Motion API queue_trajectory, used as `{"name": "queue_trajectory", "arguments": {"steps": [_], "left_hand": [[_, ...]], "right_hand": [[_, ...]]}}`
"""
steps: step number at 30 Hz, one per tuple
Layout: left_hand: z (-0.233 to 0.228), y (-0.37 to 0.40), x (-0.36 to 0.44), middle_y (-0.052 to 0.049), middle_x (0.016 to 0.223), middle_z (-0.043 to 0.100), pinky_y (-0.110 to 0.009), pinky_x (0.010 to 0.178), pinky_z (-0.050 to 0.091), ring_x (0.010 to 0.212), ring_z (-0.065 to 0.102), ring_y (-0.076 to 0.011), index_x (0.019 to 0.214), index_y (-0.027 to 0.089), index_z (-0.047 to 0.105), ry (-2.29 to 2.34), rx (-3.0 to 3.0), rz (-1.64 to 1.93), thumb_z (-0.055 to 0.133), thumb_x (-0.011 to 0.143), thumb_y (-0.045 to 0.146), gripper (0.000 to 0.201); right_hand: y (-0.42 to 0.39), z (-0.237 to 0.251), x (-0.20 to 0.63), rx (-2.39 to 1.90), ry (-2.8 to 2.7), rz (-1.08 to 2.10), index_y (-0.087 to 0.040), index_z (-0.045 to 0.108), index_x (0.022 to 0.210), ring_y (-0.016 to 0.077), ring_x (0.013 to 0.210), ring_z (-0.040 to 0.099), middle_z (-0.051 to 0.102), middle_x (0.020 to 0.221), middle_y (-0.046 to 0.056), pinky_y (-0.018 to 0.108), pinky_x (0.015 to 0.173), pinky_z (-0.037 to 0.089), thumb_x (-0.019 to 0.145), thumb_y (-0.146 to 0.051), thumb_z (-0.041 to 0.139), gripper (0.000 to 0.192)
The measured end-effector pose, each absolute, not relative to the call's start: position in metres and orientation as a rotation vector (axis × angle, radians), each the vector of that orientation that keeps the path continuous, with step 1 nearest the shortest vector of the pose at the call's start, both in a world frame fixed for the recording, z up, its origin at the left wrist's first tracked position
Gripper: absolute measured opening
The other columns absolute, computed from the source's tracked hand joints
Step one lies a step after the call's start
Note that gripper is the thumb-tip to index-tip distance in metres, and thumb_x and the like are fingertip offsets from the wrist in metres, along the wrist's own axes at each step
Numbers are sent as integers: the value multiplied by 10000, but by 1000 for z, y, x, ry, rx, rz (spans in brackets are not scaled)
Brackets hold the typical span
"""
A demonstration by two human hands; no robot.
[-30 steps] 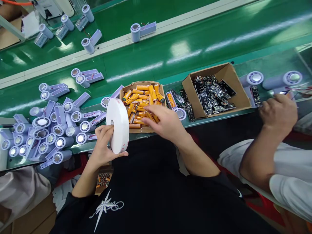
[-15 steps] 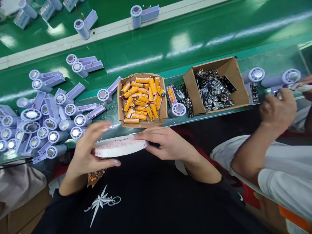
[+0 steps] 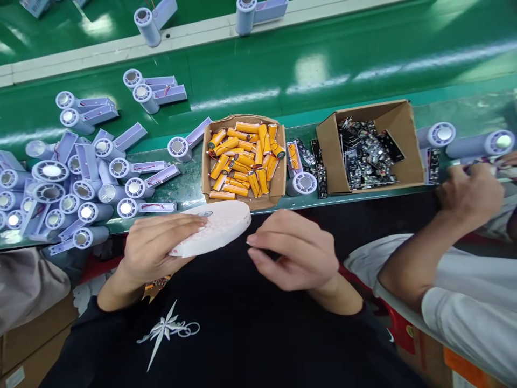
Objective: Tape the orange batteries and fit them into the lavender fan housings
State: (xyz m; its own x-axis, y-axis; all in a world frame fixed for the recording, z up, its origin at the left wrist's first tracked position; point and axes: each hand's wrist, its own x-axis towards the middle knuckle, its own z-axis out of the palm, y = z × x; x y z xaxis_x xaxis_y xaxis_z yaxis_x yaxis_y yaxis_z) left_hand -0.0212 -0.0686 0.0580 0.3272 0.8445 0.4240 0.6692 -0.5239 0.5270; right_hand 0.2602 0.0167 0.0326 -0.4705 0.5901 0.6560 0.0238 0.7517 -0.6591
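My left hand point(image 3: 151, 245) is closed on the left side of a roll of tape point(image 3: 222, 229), a flat white disc with faint red print and a small hole. The roll is tilted, held in front of my chest at the bench edge. My right hand point(image 3: 297, 250) is just right of the roll and apart from it, thumb and fingertips brought together. A tiny pale spot shows at those fingertips; I cannot make out what it is. Beyond the roll is a cardboard box point(image 3: 208, 161) of orange wired battery cells point(image 3: 242, 159).
Lilac fan-like housings point(image 3: 86, 188) crowd the bench's left side. Another housing point(image 3: 302, 183) and circuit boards point(image 3: 321, 175) lie between the battery box and a carton point(image 3: 333, 156) of boards. At right, a co-worker's hand point(image 3: 470, 196) works. A green conveyor point(image 3: 258, 75) runs behind.
My left hand has closed round the roll, which has tipped and shifted slightly right. My right hand has let go of the roll's edge and moved right, fingers now pinched. The view has shifted slightly.
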Motion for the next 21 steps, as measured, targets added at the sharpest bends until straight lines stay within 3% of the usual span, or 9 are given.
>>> {"name": "queue_trajectory", "arguments": {"steps": [12, 21], "left_hand": [[66, -74, -14, -130, 1250, 869, -356, 1046, 701, 1179, 848, -265, 1323, 139, 763, 1432, 2503, 949, 792, 1006, 159, 319], [78, -80, -9, -206, 1291, 844, -432, 1057, 701, 1256, 818, -328, 1344, 53, 759, 1421, 2731, 821, 652, 1095, 206, 310]], "right_hand": [[1, 47, 241, -487, -2131, 419, -158, 758, 1037, 181, 709, 741, 810, 817, 47, 333, 654, 632, 945, -72, 773, 127], [-2, 51, 236, -577, -2174, 246, -199, 706, 858, 168, 588, 622, 699, 682, 5, 355, 567, 547, 889, -51, 743, 156]]}}
